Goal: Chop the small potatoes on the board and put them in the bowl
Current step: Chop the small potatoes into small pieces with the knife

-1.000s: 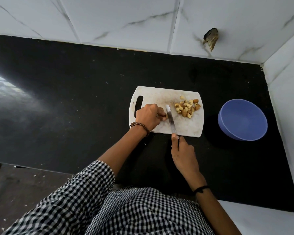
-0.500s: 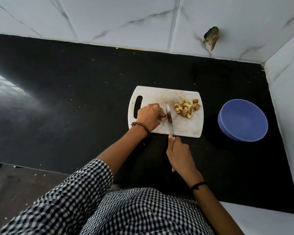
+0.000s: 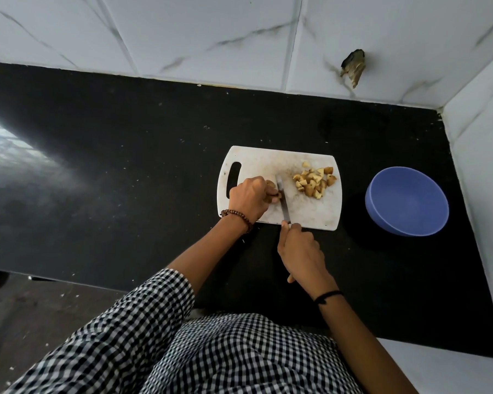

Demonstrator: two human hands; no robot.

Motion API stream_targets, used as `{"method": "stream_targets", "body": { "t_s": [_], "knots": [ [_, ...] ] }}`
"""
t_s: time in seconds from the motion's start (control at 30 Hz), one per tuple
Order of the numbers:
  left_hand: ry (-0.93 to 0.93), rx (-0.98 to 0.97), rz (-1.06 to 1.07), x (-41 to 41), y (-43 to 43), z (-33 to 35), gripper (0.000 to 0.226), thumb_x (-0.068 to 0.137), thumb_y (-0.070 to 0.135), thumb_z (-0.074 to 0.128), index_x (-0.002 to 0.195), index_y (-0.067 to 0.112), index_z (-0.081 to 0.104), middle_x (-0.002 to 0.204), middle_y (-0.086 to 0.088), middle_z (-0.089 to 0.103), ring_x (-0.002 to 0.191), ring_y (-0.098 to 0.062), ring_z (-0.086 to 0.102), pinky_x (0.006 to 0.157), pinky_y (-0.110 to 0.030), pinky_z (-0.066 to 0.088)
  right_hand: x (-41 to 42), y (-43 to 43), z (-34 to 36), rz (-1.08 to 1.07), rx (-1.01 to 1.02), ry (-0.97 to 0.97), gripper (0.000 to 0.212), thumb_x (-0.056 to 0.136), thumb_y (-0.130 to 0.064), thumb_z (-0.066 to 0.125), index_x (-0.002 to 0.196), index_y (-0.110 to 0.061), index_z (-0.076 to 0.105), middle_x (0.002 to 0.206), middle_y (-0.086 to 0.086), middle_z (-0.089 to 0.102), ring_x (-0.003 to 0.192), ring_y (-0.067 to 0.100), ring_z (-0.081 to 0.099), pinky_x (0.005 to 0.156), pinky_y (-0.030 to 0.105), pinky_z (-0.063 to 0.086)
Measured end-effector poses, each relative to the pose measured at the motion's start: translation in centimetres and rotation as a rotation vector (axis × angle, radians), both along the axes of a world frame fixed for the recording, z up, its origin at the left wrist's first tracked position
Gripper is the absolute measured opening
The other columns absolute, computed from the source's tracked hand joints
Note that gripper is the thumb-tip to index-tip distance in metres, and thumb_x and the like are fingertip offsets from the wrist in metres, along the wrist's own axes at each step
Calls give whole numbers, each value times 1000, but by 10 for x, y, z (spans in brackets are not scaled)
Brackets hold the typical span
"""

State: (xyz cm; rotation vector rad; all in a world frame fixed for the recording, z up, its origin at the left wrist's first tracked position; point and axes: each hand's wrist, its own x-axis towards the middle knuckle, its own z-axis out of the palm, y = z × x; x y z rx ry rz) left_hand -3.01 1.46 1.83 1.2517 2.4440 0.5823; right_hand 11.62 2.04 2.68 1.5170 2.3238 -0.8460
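The left hand is pinching a potato on the board, while the right hand is gripping the knife, blade touching it. Chopped pieces are lying further right; the bowl is sitting beside the board.

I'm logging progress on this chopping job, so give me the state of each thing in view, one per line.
Left hand: shut on potato, pinning it to the board.
Right hand: shut on knife handle.
Knife: blade down beside the held potato.
Potato: mostly hidden under the fingers.
Chopped pieces: piled on the board.
Cutting board: flat on the counter.
Blue bowl: upright, empty.
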Motion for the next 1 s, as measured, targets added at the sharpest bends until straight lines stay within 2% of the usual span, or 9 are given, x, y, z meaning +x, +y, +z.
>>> {"method": "stream_targets", "body": {
  "t_s": [0.07, 0.2, 0.33, 0.5, 0.63, 0.77, 1.0],
  "knots": [
    [2, 7, 16, -1, -1, -9, 11, 86, 20, 65, 94, 14, 68, 98, 6, 71, 92, -19, 66, 71, -39, 55, 9, -5, 0, 25, 19, -25, 51, 106, -45, 18, 118, -7, 50, 109, 16, 62, 95, 35, 65, 75, 40, 53],
    [17, 69, 13, -1, -5, -17, 11, 85, 27, 69, 95, 31, 70, 90, 8, 69, 82, -17, 63, 65, -37, 55, 24, -11, 1, 71, 57, -56, 47, 107, -44, 20, 116, -9, 50, 107, 14, 63, 95, 31, 65, 72, 39, 48],
    [54, 64, -1, 0, -5, -17, 13, 86, 26, 68, 98, 30, 70, 91, 7, 67, 82, -15, 62, 63, -35, 54, 32, -16, 2, 69, 39, -77, 49, 106, -46, 19, 115, -10, 51, 101, 11, 61, 85, 29, 67, 77, 44, 57],
    [31, 76, -6, 0, -5, -18, 11, 84, 27, 70, 95, 30, 70, 88, 9, 66, 79, -12, 62, 62, -35, 56, 46, -19, 9, 38, -46, -109, 49, 105, -49, 17, 115, -13, 50, 95, 6, 57, 80, 23, 63, 77, 42, 57],
    [-11, 94, -42, -2, -6, -19, 9, 84, 29, 71, 93, 29, 69, 89, 11, 65, 79, -8, 61, 63, -31, 56, 54, -21, 16, -35, -87, 20, 49, 104, -52, 19, 107, -16, 54, 85, 3, 60, 70, 18, 65, 70, 41, 60],
    [-41, 123, -57, -4, -7, -20, 8, 84, 26, 71, 91, 29, 69, 90, 11, 64, 80, -6, 60, 63, -28, 54, 55, -21, 19, -147, -98, 139, 44, 104, -53, 23, 95, -20, 50, 78, 4, 62, 62, 20, 67, 62, 44, 61],
    [-110, 144, -56, 5, -4, -18, 11, 82, 29, 73, 93, 28, 72, 91, 13, 68, 84, -3, 60, 65, -26, 53, 46, -14, 15, -95, 2, 192, 46, 103, -54, 22, 92, -19, 49, 78, 4, 60, 66, 25, 66, 67, 50, 59]
  ]
}}
